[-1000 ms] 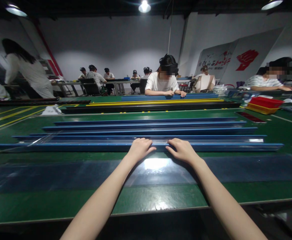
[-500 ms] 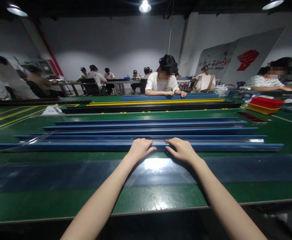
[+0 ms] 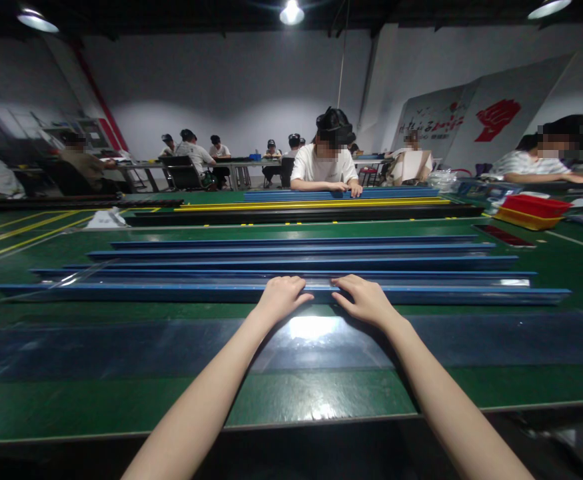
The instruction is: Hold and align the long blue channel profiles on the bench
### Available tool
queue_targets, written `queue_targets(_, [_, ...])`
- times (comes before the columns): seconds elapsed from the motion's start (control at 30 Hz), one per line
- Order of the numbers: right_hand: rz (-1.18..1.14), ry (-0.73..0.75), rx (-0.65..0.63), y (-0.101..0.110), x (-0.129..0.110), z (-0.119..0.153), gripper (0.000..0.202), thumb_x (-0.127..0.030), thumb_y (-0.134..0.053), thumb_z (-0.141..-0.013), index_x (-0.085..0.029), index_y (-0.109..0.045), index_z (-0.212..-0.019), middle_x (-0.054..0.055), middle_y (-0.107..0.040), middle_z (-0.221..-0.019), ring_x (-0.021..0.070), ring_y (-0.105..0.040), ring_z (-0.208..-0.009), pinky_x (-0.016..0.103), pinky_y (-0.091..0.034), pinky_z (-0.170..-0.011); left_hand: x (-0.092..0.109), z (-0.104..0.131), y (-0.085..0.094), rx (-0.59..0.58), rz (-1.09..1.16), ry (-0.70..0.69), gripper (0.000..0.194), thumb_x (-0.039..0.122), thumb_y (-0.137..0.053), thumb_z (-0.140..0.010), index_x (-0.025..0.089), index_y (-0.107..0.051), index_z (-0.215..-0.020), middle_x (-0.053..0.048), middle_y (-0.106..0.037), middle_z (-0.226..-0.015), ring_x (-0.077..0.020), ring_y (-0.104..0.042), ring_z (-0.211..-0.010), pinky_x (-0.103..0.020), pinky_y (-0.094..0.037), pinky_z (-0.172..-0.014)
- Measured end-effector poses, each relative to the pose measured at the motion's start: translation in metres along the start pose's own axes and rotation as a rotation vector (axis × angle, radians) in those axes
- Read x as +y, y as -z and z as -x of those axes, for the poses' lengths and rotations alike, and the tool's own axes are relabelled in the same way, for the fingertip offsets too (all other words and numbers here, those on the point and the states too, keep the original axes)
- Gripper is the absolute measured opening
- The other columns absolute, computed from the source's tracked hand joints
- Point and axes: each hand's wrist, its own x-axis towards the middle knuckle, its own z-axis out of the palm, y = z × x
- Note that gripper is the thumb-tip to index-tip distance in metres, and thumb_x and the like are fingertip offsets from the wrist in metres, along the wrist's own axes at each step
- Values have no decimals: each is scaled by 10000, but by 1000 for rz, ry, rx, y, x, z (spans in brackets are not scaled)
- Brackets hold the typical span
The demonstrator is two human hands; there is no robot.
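Both of my hands rest on the nearest long blue channel [image 3: 446, 295], either side of its middle. My left hand [image 3: 282, 297] has its fingers curled over the channel's edge, with the thumb on the near wall. My right hand [image 3: 362, 297] grips it the same way, a short gap to the right. The fingertips of both hands are partly hidden inside the channel. A clear plastic strip [image 3: 171, 343] lies flat on the green table [image 3: 321, 397] in front of the channel, passing under my wrists. Clear film [image 3: 71, 279] lies across the channels' left part.
More blue channels [image 3: 291, 252] lie parallel behind. Further back are black and yellow profiles [image 3: 316, 205], a red bin [image 3: 536, 205] and a phone [image 3: 504, 235]. A person [image 3: 324, 167] works across the table; another person [image 3: 546, 163] sits at the right.
The view has shifted very slightly. The hand of the person across the table has moved a little left. My hands hold the same place on the channel.
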Motion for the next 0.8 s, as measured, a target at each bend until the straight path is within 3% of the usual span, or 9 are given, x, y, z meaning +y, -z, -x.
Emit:
queue_targets(0.37, [-17,-5,-17,-2,2,0,355,-356,-393,-855,-185,-577,-1105,72,-598,-1134,183,-532,-1040,282,-415,-829,-1,-2,0,-17,85,15,293,446,-480,-829,177,-572,-900,-65,-653,-915,-188,-604,-885,-259,-438,-747])
queue_targets(0.8, [-12,-69,-58,0,1,0,308,-358,-399,-865,-175,-546,-1064,95,-614,-1036,186,-557,-954,262,-395,-759,1,0,5,-10,67,89,314,495,-493,-802,188,-504,-862,-44,-655,-844,-201,-626,-775,-243,-412,-614])
